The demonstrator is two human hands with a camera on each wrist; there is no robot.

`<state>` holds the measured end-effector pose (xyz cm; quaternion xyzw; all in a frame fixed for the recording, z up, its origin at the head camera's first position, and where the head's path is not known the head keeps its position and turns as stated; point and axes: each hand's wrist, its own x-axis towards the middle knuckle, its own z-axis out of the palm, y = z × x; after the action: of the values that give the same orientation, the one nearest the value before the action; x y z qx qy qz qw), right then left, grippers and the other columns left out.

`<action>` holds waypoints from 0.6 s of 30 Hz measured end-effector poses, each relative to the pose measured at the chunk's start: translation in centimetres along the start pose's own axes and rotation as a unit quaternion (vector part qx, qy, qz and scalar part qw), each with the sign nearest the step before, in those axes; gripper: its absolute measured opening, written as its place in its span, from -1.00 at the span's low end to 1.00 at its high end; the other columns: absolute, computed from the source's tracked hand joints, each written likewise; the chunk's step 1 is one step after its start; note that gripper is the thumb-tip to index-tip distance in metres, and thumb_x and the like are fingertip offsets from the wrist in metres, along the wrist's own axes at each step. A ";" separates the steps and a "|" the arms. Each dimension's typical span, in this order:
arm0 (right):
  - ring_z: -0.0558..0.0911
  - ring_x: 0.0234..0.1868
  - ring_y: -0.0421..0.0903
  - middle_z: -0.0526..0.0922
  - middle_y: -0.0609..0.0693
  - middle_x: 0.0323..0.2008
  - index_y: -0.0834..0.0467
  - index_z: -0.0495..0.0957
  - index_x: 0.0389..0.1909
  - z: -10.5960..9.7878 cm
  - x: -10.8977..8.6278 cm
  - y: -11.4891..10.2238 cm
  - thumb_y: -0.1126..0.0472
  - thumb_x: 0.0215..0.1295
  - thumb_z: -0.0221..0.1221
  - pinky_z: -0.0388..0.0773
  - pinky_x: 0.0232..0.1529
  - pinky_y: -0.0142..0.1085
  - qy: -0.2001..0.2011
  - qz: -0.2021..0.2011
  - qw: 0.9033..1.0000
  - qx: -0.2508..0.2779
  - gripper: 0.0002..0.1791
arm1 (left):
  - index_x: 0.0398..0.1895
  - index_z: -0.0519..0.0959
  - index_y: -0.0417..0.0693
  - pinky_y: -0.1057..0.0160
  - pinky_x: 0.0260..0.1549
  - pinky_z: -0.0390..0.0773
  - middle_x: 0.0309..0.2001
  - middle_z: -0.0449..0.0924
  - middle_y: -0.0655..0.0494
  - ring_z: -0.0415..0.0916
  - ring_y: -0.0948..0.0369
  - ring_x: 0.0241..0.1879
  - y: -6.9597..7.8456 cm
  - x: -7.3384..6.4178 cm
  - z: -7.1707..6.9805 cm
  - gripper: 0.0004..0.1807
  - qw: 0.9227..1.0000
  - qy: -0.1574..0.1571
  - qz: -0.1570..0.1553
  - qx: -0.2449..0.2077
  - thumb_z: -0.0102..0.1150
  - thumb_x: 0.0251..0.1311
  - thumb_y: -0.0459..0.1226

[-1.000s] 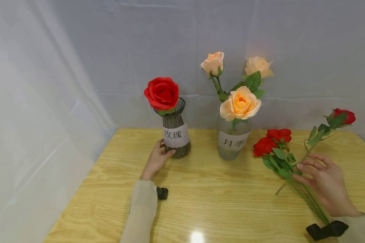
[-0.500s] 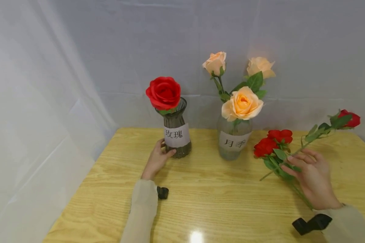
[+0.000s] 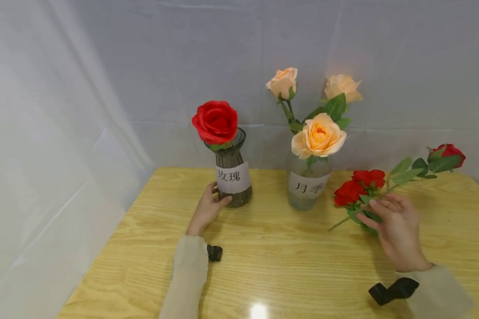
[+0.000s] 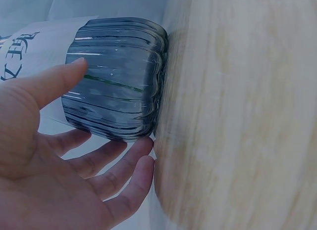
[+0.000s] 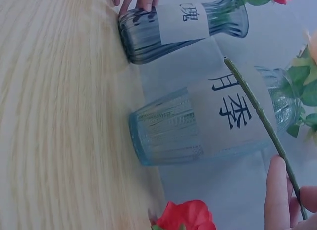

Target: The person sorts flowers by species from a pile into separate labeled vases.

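At the left of the head view stands a dark ribbed glass vase (image 3: 239,197) with a white label and one red rose (image 3: 215,122) in it. My left hand (image 3: 206,210) holds its lower part, thumb in front and fingers on the far side, as the left wrist view shows closely. My right hand (image 3: 399,232) pinches the green stem (image 5: 265,116) of another red rose (image 3: 447,157). This rose is tilted, its bloom up to the right and its bare stem end down to the left. Two more red roses (image 3: 349,193) lie on the table, partly behind my right hand.
A clear glass vase (image 3: 302,204) with a white label and several peach roses (image 3: 319,135) stands between the dark vase and the red roses. The wooden table (image 3: 287,257) ends at a pale hanging cloth (image 3: 163,66) behind and left.
My right hand has moved left with the pinched rose, drawing it away from the lying stems, and its stem end points further left. My left hand stays at the dark vase.
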<state>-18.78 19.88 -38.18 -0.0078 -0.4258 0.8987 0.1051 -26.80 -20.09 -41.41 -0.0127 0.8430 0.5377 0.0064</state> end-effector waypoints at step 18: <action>0.68 -0.38 -0.11 0.52 -0.02 -0.38 0.21 0.24 -0.11 5.1 0.1 1.1 0.49 0.43 0.11 0.74 -0.33 -0.15 0.047 -0.012 0.997 -0.057 -0.75 | 0.57 0.03 -0.29 -0.16 0.34 0.30 0.45 0.16 -0.43 0.23 -0.29 0.38 0.0 0.1 0.0 -0.20 1.000 0.000 -0.006 -0.002 0.21 0.40 -0.31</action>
<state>-19.57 15.36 -35.79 -0.0511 -0.4709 0.8702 0.1358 -26.86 -20.09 -41.40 -0.0180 0.8420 0.5390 0.0097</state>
